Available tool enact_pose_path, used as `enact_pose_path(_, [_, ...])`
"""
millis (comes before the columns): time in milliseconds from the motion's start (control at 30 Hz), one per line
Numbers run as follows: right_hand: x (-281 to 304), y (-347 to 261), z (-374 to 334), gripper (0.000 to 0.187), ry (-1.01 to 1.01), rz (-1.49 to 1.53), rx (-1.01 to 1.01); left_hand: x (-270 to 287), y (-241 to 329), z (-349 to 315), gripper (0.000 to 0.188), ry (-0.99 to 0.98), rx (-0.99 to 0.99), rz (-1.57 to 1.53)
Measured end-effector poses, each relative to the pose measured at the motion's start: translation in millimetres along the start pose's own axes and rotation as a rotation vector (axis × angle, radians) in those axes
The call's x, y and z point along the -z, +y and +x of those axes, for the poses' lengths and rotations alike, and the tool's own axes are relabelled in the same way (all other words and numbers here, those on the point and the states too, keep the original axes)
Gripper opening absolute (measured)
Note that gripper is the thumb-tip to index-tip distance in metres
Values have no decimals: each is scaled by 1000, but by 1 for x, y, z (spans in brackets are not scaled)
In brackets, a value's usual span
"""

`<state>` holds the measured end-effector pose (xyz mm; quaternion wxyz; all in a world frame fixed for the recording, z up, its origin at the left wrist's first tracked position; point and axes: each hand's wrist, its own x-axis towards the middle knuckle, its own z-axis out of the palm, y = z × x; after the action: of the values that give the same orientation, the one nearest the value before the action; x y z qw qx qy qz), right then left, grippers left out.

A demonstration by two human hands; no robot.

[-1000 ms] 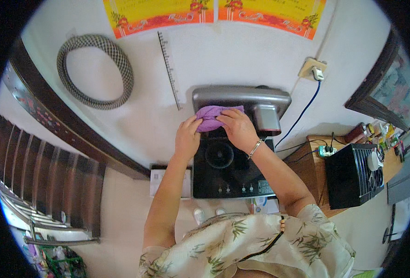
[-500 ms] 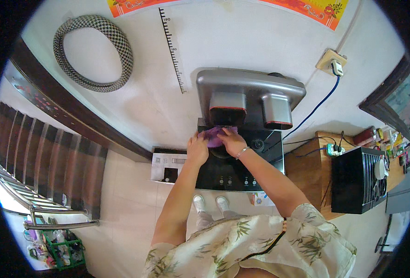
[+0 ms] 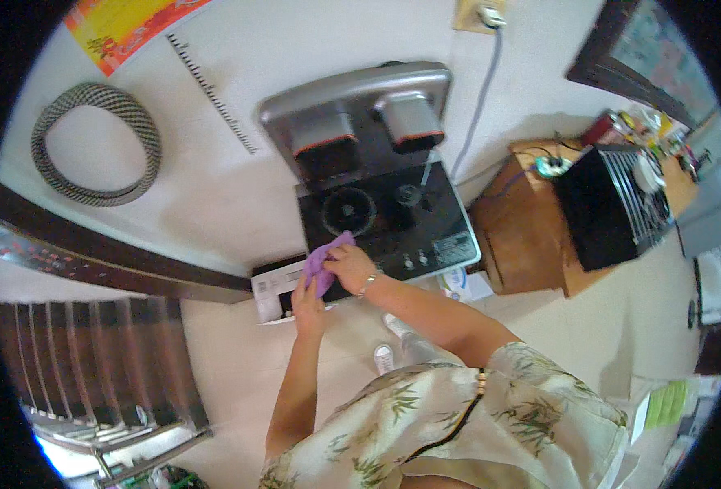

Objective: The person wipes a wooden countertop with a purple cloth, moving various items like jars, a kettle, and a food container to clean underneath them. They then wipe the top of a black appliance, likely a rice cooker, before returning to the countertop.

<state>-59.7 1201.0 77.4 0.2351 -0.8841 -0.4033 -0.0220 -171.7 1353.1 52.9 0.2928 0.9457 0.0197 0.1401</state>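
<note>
A purple cloth (image 3: 320, 259) is bunched between my two hands at the front left corner of a black glass cooktop (image 3: 397, 224). My right hand (image 3: 351, 269), with a bracelet at the wrist, has its fingers closed on the upper part of the cloth. Lower down and to the left, my left hand (image 3: 307, 301) grips the cloth's bottom end, just off the cooktop's front edge. A large round burner (image 3: 348, 212) lies beyond the cloth. Control knobs (image 3: 410, 263) sit along the front right of the glass.
Over the cooktop's back hangs a grey range hood (image 3: 360, 94). A white carton (image 3: 277, 289) stands by the left side. On the right, a wooden cabinet (image 3: 511, 236) carries a black rack (image 3: 609, 212). A checkered ring (image 3: 96, 145) hangs on the wall; stairs (image 3: 92, 359) descend at left.
Both hands have drawn the cloth from beside the large burner toward the cooktop's front left corner, uncovering that burner. The view has turned and shifted.
</note>
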Motion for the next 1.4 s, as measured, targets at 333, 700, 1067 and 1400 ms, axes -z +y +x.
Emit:
enact_pose_path(333, [78, -16, -145, 27, 206, -23, -100, 0, 91, -44, 38, -42, -253, -193])
enact_pose_path(700, [162, 83, -379, 25, 412, 136, -739, -112, 285, -8, 31, -523, -650, -213])
enact_pose_path(1067, [263, 215, -517, 24, 594, -310, -738, -306, 470, -37, 33, -533, -661, -426])
enact_pose_path(1400, [236, 348, -627, 31, 177, -177, -412, -353, 532, -88, 75, -806, -812, 181])
